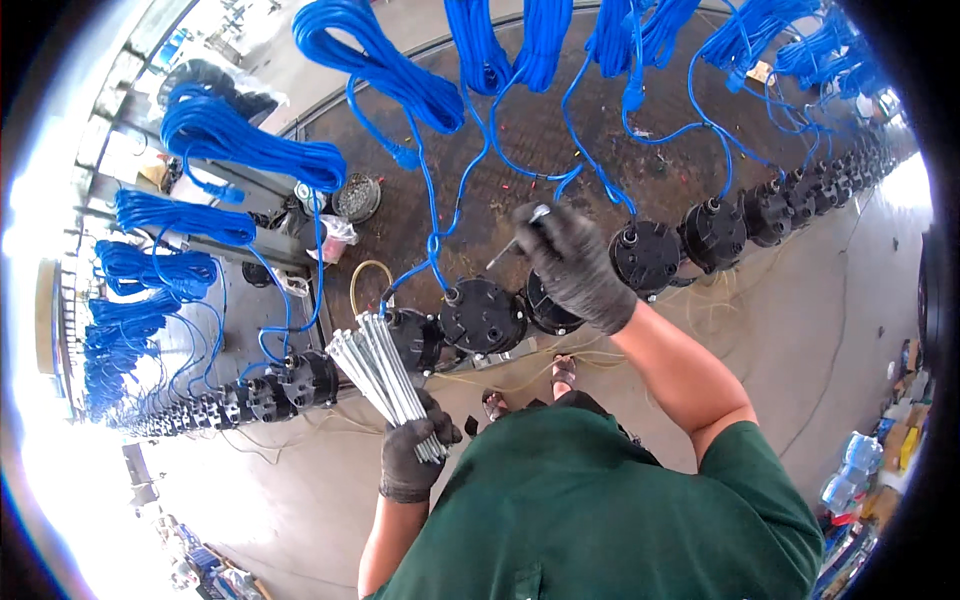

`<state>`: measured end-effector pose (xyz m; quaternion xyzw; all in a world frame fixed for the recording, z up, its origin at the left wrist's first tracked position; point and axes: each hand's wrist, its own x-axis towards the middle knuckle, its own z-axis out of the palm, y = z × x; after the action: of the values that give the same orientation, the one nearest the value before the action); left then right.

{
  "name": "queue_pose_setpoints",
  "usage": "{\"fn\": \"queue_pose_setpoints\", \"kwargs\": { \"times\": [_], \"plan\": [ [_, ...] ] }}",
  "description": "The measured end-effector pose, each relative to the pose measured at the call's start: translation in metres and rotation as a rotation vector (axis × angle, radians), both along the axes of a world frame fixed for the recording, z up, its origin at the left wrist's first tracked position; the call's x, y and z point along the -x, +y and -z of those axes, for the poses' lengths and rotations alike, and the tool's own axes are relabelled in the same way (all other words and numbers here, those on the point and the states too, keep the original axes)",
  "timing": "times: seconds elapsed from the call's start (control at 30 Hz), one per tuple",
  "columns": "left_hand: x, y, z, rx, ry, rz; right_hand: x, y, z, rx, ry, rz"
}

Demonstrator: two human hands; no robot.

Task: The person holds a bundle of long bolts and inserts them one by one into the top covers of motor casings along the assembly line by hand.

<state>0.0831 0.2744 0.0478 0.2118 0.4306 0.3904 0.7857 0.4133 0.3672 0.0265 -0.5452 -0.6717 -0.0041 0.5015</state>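
Note:
My left hand [408, 462], in a dark glove, is closed around a bundle of long silvery bolts [378, 368] that fan out toward the upper left. My right hand [578, 268], gloved as well, grips a single long bolt [502, 254]. Its shaft slants down-left out of my fingers, and a shiny end shows above them. The right hand is over a round black housing [545, 308] and partly covers it. Beside it on the left sits another black housing [483, 318], and on the right one more [646, 256].
Black housings run in a long row along the bench edge. Blue cable coils [385, 62] lie over the dark bench top [520, 130], their leads joined to the housings. A round tin of small metal parts [358, 198] stands at left. Thin pale hoses trail across the floor [720, 350].

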Motion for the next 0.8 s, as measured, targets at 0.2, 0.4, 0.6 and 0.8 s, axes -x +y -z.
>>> {"fn": "queue_pose_setpoints", "kwargs": {
  "times": [0.2, 0.4, 0.6, 0.8],
  "plan": [
    [-0.014, -0.004, -0.005, -0.003, 0.006, -0.074, 0.015, 0.019, 0.013, 0.227, 0.198, -0.217],
    [-0.025, -0.002, -0.012, 0.023, 0.019, -0.102, 0.014, 0.031, 0.013, 0.335, 0.198, -0.286],
    [-0.035, 0.000, -0.015, 0.032, -0.022, -0.103, 0.015, 0.037, 0.014, 0.296, 0.177, -0.323],
    [-0.043, 0.001, -0.019, 0.021, -0.042, -0.062, 0.008, 0.040, 0.013, 0.407, 0.353, -0.466]
  ]
}}
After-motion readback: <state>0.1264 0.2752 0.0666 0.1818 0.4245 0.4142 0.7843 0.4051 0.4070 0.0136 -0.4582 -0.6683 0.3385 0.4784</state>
